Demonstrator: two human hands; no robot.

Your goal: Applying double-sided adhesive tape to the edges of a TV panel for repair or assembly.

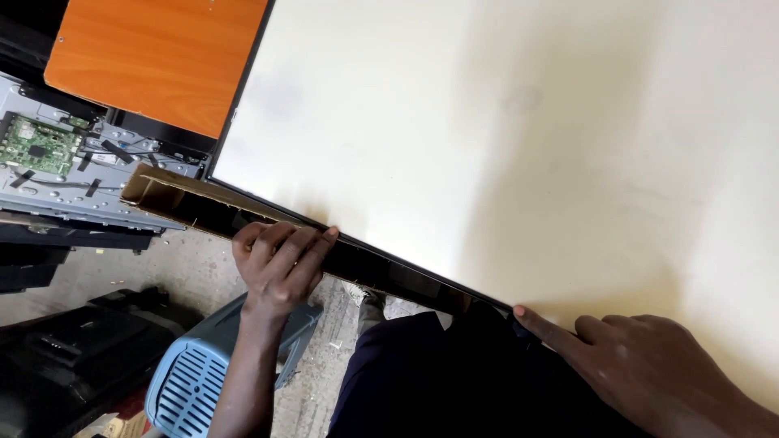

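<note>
Head view: the white panel [503,138] is lying flat in front of me, its dark near edge over my lap. My left hand [280,264] is closing its grip around the cardboard strip [195,203] along that edge, steadying it. My right hand [641,357] is pressing loosely curled fingers onto the panel, gripping nothing. A circuit board [36,146] is sitting beyond.
</note>
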